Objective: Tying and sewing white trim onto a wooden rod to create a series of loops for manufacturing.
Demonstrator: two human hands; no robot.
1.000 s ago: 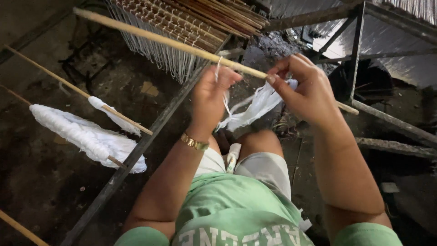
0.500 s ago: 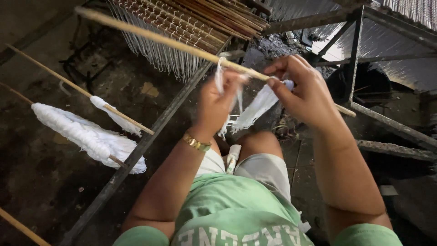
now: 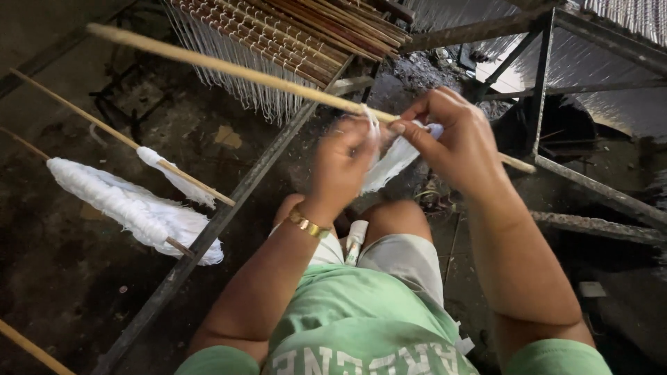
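Note:
My left hand (image 3: 344, 163) and my right hand (image 3: 455, 142) meet just under a long wooden rod (image 3: 229, 68) that runs across the view. Both hands pinch a bundle of white threads (image 3: 392, 160) that hangs from the rod. A gold bracelet (image 3: 308, 223) sits on my left wrist. I am seated, in a green shirt and light shorts, with my knees below the hands.
A rack of wooden sticks with hanging white strings (image 3: 292, 42) stands behind the rod. Two thinner rods at left carry white thread bundles (image 3: 128, 205). A dark metal bar (image 3: 208, 236) crosses diagonally, and a metal frame (image 3: 556, 90) stands at right over a dirty floor.
Both hands have drawn closer together under the rod, and the white threads are gathered tighter between the fingers. The left hand has shifted slightly to the right.

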